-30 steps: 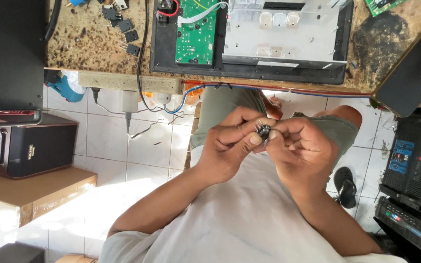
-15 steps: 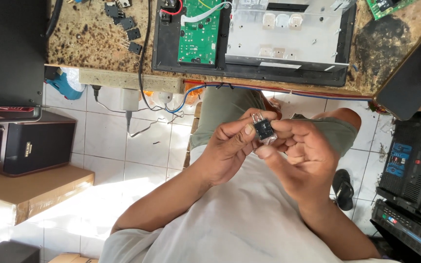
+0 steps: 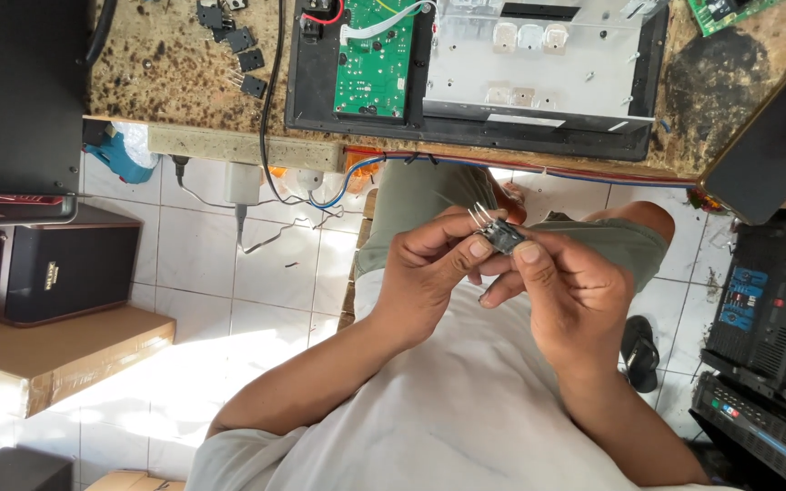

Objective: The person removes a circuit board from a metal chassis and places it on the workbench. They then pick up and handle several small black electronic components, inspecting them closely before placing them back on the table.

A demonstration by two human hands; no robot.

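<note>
Both hands (image 3: 502, 273) pinch one transistor (image 3: 502, 236).

An electronics repair workshop: at 12 o'clock an opened amplifier chassis (image 3: 539, 73) with green circuit board (image 3: 373, 59) lies on a stained workbench (image 3: 166, 73); loose transistors (image 3: 240, 50) at 11, stacked audio equipment (image 3: 766, 355) at 4, speaker (image 3: 43, 264) at 9.

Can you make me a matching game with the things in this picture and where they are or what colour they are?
Things:
1. small black part with metal legs
2. circuit board
3. speaker box
4. sandal

Places or colours:
A. on the white tile floor, beside the knee
B. green, inside the open case on the bench
C. pinched between the left hand and right hand
D. dark, on a wooden stand at the left

Pairs: 1-C, 2-B, 3-D, 4-A
</note>
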